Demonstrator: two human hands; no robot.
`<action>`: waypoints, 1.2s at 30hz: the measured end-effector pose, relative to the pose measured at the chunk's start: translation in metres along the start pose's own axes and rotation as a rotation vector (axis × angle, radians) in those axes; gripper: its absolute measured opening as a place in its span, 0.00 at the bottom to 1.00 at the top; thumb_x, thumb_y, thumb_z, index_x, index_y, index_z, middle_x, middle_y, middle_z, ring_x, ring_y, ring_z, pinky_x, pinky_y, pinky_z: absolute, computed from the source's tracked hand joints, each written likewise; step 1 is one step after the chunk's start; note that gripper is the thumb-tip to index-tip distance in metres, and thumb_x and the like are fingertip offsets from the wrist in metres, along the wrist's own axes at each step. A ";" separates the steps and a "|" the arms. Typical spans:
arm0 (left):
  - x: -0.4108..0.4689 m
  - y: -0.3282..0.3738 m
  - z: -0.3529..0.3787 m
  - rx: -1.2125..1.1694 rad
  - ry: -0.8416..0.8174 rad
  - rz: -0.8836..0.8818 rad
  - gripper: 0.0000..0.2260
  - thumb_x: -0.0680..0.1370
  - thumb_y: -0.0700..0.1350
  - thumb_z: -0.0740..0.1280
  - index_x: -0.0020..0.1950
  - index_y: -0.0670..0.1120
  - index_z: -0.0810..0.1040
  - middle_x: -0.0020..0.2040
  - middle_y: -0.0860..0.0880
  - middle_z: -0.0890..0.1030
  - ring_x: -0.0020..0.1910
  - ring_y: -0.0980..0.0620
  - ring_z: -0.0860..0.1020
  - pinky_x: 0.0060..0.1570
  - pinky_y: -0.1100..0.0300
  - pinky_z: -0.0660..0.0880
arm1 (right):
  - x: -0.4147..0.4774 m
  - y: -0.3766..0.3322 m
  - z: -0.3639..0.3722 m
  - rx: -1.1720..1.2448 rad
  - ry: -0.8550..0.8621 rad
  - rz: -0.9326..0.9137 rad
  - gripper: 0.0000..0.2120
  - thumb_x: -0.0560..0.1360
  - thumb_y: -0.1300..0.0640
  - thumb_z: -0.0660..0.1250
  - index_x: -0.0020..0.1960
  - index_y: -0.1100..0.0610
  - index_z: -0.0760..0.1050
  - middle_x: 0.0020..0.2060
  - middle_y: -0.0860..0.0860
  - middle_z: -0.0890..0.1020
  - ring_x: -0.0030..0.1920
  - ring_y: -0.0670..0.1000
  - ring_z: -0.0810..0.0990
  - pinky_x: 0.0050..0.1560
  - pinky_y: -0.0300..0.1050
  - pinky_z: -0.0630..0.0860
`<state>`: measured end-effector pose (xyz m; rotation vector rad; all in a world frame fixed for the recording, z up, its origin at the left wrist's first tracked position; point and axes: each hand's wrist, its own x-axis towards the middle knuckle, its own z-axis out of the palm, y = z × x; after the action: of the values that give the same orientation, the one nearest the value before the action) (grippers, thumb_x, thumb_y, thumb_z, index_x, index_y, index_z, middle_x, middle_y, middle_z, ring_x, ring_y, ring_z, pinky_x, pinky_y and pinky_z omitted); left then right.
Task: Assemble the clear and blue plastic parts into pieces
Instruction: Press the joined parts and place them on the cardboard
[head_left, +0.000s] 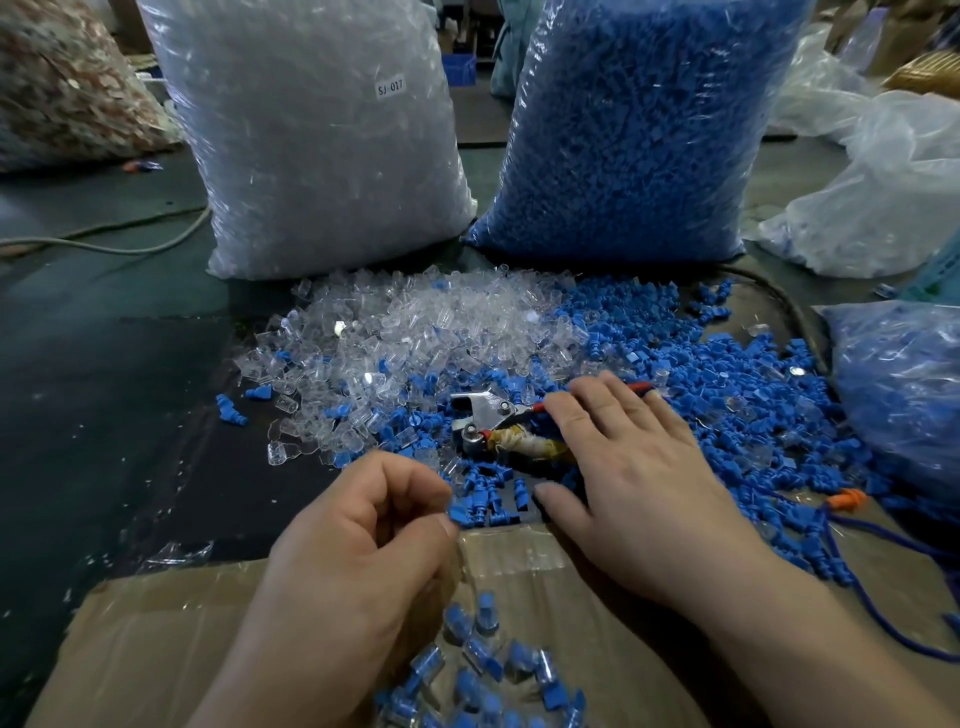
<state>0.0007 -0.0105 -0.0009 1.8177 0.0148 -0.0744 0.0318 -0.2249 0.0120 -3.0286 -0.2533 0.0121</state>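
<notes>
A heap of loose clear plastic parts (415, 332) lies in the middle of the table, with a spread of loose blue plastic parts (727, 395) to its right. My left hand (358, 545) is curled at the near edge of the heap and pinches a small blue part (460, 514) between thumb and forefinger. My right hand (628, 467) lies flat with straight fingers over the blue parts and over a metal hand tool (493, 421) with a red handle. Several assembled clear-and-blue pieces (493, 675) lie on cardboard below my hands.
A big bag of clear parts (322, 130) and a big bag of blue parts (639, 124) stand behind the heaps. Another bag of blue parts (904, 395) sits at the right. A flat cardboard box (166, 639) is at the near edge. A blue cord (872, 613) runs at the right.
</notes>
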 end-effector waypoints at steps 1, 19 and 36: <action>0.000 -0.001 0.000 0.002 0.008 -0.002 0.09 0.67 0.48 0.73 0.45 0.59 0.82 0.34 0.51 0.83 0.33 0.52 0.81 0.35 0.60 0.77 | 0.000 -0.001 0.000 -0.011 0.017 -0.009 0.33 0.77 0.33 0.52 0.77 0.43 0.46 0.78 0.47 0.51 0.78 0.52 0.47 0.77 0.56 0.43; 0.002 0.005 -0.007 -0.208 0.166 0.026 0.10 0.75 0.38 0.70 0.43 0.55 0.82 0.33 0.47 0.81 0.29 0.52 0.77 0.28 0.62 0.74 | -0.019 -0.008 -0.021 0.315 0.220 -0.124 0.21 0.74 0.37 0.55 0.64 0.42 0.64 0.51 0.39 0.73 0.50 0.41 0.69 0.47 0.38 0.69; 0.000 0.012 -0.011 -0.180 0.134 0.195 0.10 0.64 0.54 0.69 0.44 0.58 0.81 0.35 0.48 0.81 0.29 0.54 0.77 0.26 0.63 0.75 | -0.029 -0.006 -0.027 0.220 0.175 -0.312 0.24 0.72 0.39 0.60 0.66 0.45 0.68 0.55 0.40 0.75 0.55 0.44 0.73 0.54 0.35 0.67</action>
<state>0.0018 -0.0026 0.0134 1.6328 -0.0596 0.1814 0.0026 -0.2265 0.0395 -2.7195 -0.6571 -0.2314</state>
